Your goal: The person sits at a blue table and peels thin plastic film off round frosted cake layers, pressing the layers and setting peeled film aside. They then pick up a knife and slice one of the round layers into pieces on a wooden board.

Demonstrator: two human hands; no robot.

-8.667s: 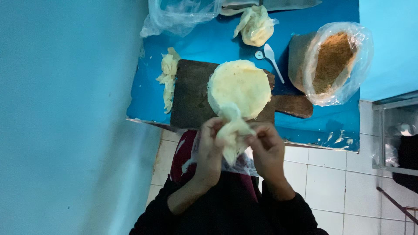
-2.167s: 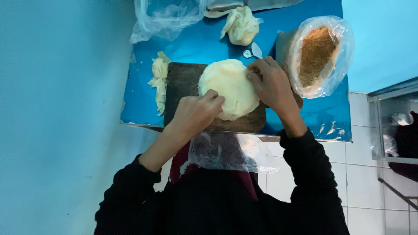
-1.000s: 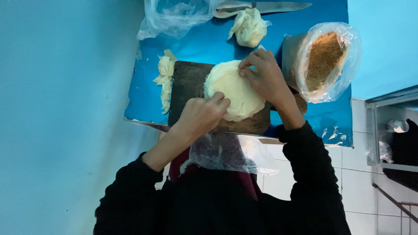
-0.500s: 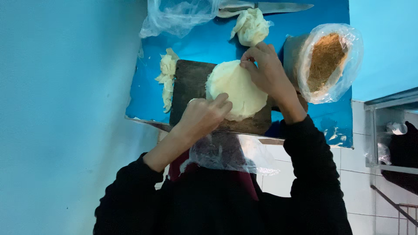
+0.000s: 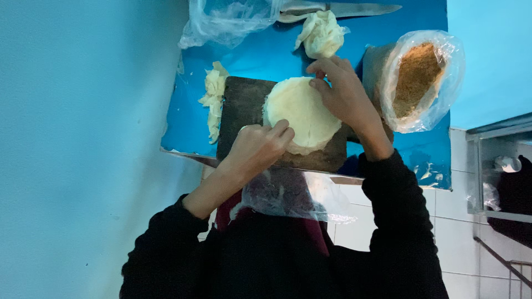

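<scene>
Round dough disc point(image 5: 302, 113): lies flat on dark board point(image 5: 238, 111), blue worktop point(image 5: 266, 55). Left hand point(image 5: 256, 147): fingers curled, pinching its near edge. Right hand point(image 5: 346, 94): fingertips bent, pressing its far edge. Crumb bag point(image 5: 418, 77) just beside.

Pale cream dough point(image 5: 302, 113) on dark brown board point(image 5: 244, 111), bright blue table point(image 5: 266, 58).

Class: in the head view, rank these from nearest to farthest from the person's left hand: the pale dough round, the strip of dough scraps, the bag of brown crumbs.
From the left hand:
1. Dough round: touching it, on the dark board.
2. Dough scraps: beside the board's outer edge.
3. Bag of brown crumbs: far side, beyond the right hand.
</scene>
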